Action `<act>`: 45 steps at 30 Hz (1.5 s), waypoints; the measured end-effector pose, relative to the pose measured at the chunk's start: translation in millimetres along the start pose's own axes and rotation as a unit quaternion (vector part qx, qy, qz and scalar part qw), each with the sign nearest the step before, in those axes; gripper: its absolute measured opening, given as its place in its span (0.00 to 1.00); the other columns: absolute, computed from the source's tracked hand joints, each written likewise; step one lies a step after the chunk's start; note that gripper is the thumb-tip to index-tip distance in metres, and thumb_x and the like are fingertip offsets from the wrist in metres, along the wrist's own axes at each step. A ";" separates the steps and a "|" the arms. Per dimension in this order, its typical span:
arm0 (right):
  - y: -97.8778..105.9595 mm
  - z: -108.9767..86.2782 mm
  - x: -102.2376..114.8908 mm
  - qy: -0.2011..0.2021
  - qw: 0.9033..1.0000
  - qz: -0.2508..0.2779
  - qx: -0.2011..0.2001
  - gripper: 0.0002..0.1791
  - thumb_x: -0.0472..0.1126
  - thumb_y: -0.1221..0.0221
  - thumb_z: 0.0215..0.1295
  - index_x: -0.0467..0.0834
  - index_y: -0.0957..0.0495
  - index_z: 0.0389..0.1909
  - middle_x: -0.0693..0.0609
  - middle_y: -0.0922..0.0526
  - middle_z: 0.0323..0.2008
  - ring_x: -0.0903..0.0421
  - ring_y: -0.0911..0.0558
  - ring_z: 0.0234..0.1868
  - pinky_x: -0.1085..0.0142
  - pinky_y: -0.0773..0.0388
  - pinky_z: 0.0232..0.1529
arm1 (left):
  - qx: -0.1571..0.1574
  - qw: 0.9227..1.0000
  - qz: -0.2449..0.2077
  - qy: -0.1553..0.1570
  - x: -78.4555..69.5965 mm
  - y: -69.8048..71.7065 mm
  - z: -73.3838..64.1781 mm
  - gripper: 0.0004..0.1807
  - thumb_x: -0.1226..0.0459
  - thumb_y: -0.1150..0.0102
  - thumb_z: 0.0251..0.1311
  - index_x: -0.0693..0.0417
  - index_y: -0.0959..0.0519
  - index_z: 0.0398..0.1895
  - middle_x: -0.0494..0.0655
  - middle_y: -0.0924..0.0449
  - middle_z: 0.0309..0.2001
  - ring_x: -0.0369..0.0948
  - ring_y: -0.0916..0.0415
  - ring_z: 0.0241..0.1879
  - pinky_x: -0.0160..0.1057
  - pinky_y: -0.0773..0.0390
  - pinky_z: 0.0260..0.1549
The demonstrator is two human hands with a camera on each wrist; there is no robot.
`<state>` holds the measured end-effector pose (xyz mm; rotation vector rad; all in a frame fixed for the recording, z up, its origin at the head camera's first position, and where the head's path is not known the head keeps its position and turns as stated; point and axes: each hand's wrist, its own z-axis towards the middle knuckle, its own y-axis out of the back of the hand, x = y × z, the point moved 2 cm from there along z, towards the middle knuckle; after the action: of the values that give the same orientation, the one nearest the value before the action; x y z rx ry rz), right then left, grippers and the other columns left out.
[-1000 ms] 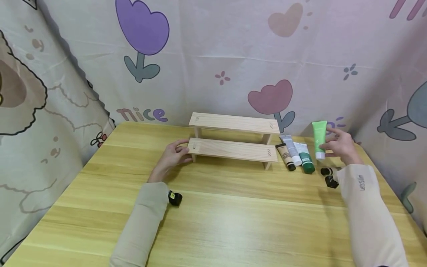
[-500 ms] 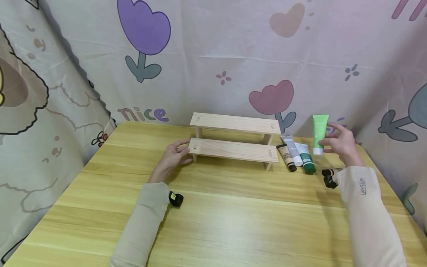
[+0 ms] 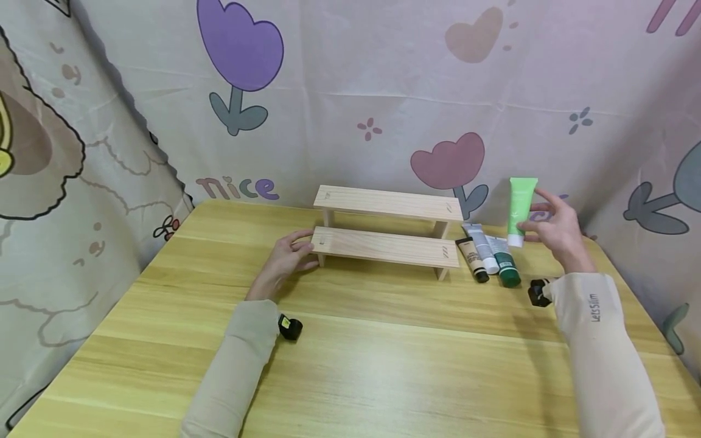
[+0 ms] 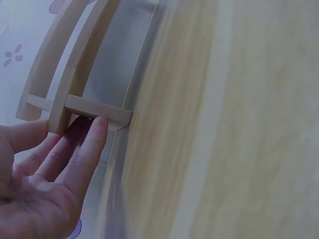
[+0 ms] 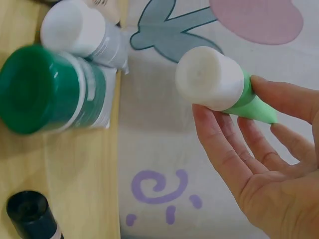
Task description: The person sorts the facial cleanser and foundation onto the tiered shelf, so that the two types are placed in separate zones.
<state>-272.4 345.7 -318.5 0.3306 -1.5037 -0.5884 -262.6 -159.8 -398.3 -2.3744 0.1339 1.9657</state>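
A light-green squeeze tube (image 3: 522,198) with a white cap is pinched in my right hand (image 3: 563,232), cap down, raised over the back right of the table. In the right wrist view its cap (image 5: 202,77) faces the camera, the thumb on one side and fingers on the other. My left hand (image 3: 286,254) grips the left end of a two-step wooden shelf (image 3: 378,246). Seen from the left wrist, the thumb lies at the lower board's end (image 4: 61,112) and the fingers reach beneath it by the leg.
Right of the shelf lie a beige tube (image 3: 469,255) with a black cap, a grey tube (image 3: 479,243) with a white cap and a green-capped tube (image 3: 504,261). A black-capped item (image 5: 32,214) lies nearer the right wrist. A printed curtain (image 3: 339,73) hangs behind the table (image 3: 350,365).
My right hand has lifted the green tube higher and slightly left. The left hand stays on the shelf's end, and the shelf stands as before.
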 end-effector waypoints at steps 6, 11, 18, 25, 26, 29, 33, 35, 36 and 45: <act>-4.4 -1.4 10.7 0.014 1.000 0.005 -0.003 0.51 0.24 0.41 0.65 0.49 0.58 0.82 0.29 0.41 0.72 0.50 0.26 0.51 0.71 0.13 0.39 | 0.000 1.000 0.001 -0.001 -1.6 -0.6 -1.3 0.26 0.73 0.56 0.77 0.62 0.39 0.76 0.70 0.30 0.66 0.61 0.29 0.64 0.45 0.16 0.53; -8.6 -3.0 22.7 0.034 0.999 0.014 -0.015 0.50 0.24 0.40 0.65 0.49 0.55 0.82 0.31 0.38 0.70 0.62 0.25 0.44 0.73 0.14 0.38 | 0.000 1.000 0.001 -0.002 -1.8 -1.3 -1.5 0.26 0.73 0.56 0.77 0.63 0.39 0.76 0.71 0.31 0.66 0.62 0.29 0.64 0.46 0.17 0.54; -20.4 -3.7 42.2 0.065 0.996 0.055 -0.031 0.51 0.21 0.40 0.63 0.50 0.52 0.82 0.43 0.32 0.62 0.69 0.22 0.39 0.71 0.13 0.39 | -0.001 1.000 0.000 -0.003 0.2 -1.4 -0.4 0.26 0.73 0.56 0.77 0.62 0.39 0.76 0.71 0.30 0.66 0.61 0.29 0.64 0.46 0.16 0.54; -31.0 -5.1 54.3 0.075 0.993 0.081 -0.052 0.50 0.22 0.39 0.65 0.54 0.49 0.81 0.48 0.31 0.61 0.68 0.21 0.42 0.73 0.14 0.40 | 0.000 1.000 0.005 -0.005 0.0 -2.2 -0.4 0.26 0.73 0.56 0.78 0.62 0.39 0.76 0.71 0.30 0.65 0.60 0.29 0.64 0.47 0.17 0.55; -33.0 -5.3 56.0 0.079 0.991 0.090 -0.053 0.50 0.21 0.39 0.64 0.54 0.48 0.81 0.49 0.30 0.60 0.67 0.21 0.42 0.74 0.14 0.39 | 0.000 1.000 0.004 -0.005 0.1 -2.0 -0.5 0.26 0.73 0.56 0.78 0.62 0.39 0.76 0.71 0.30 0.65 0.61 0.29 0.64 0.47 0.17 0.55; -40.4 -5.8 62.1 0.096 0.987 0.119 -0.055 0.50 0.19 0.40 0.63 0.53 0.45 0.80 0.53 0.29 0.55 0.67 0.20 0.40 0.74 0.14 0.38 | 0.001 1.000 0.005 -0.006 0.7 -1.3 -0.8 0.26 0.73 0.56 0.78 0.62 0.39 0.76 0.70 0.30 0.66 0.62 0.29 0.64 0.47 0.17 0.54; -52.8 -6.4 72.1 0.123 0.973 0.192 -0.048 0.50 0.15 0.42 0.58 0.49 0.41 0.79 0.54 0.29 0.49 0.65 0.19 0.37 0.74 0.14 0.36 | 0.003 1.000 0.000 -0.006 1.3 -1.2 -0.9 0.26 0.73 0.56 0.78 0.61 0.40 0.77 0.70 0.31 0.67 0.62 0.29 0.64 0.45 0.16 0.53; -59.5 -7.1 76.5 0.134 0.964 0.224 -0.043 0.49 0.14 0.42 0.57 0.48 0.40 0.78 0.52 0.28 0.48 0.63 0.19 0.37 0.74 0.14 0.36 | 0.004 1.000 -0.002 -0.007 1.7 -1.3 -1.5 0.27 0.73 0.56 0.77 0.61 0.40 0.77 0.70 0.31 0.67 0.62 0.29 0.64 0.44 0.16 0.52; -62.8 -7.3 78.3 0.137 0.960 0.240 -0.039 0.49 0.13 0.43 0.56 0.47 0.40 0.78 0.52 0.28 0.48 0.62 0.19 0.37 0.74 0.14 0.36 | 0.004 1.000 -0.001 -0.008 1.9 -1.4 -1.7 0.27 0.73 0.56 0.77 0.62 0.40 0.77 0.70 0.31 0.67 0.63 0.29 0.64 0.43 0.15 0.52; -85.0 -8.1 94.7 0.171 0.954 0.242 -0.044 0.48 0.12 0.41 0.55 0.42 0.40 0.77 0.52 0.28 0.45 0.62 0.18 0.36 0.77 0.15 0.36 | 0.001 1.000 0.018 -0.026 1.5 -0.9 -2.9 0.26 0.73 0.56 0.77 0.63 0.39 0.76 0.72 0.30 0.65 0.62 0.27 0.62 0.42 0.14 0.50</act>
<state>-281.2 222.4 -286.9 -0.0144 -1.1596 -0.1900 -259.4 -159.3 -399.3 -2.3333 0.1765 2.0397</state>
